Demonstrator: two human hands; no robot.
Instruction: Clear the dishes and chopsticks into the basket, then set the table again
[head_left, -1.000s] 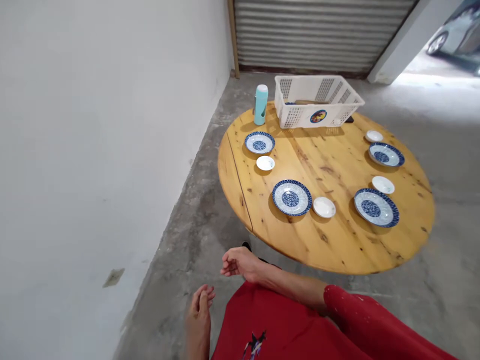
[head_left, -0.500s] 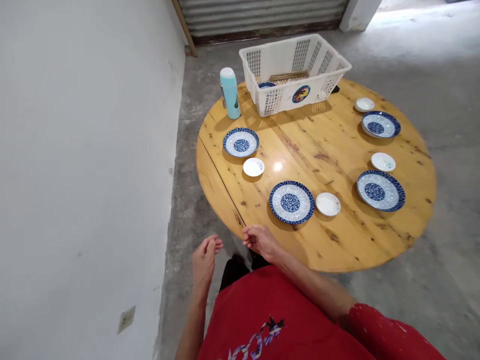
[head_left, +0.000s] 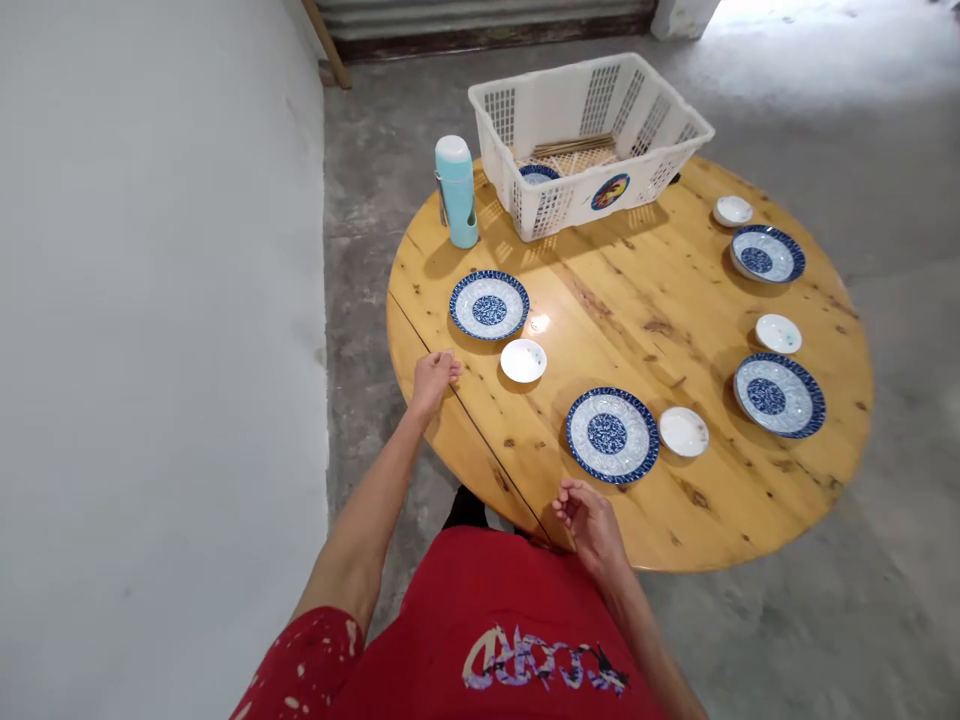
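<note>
My left hand [head_left: 433,378] reaches out to the left rim of a round wooden table [head_left: 637,310], fingers curled under with nothing in them. It sits just left of a small white dish [head_left: 523,360] and below a blue-patterned plate [head_left: 489,304]. My right hand [head_left: 589,520] hovers over the table's near edge, fingers loosely bent and apart, empty. Just beyond it lies another blue plate [head_left: 611,434] with a white dish [head_left: 683,431] beside it.
Two more blue plates [head_left: 778,394] [head_left: 766,253], each with a white dish, lie on the right side. A white plastic basket [head_left: 555,205] holding chopsticks [head_left: 574,147] and a blue bowl stands at the back, a teal bottle [head_left: 456,190] left of it. A white wall runs along the left.
I have stepped closer to the table. My left hand has risen from my side and stretched forward to the table's left rim. My right hand has shifted right, to the near edge.
</note>
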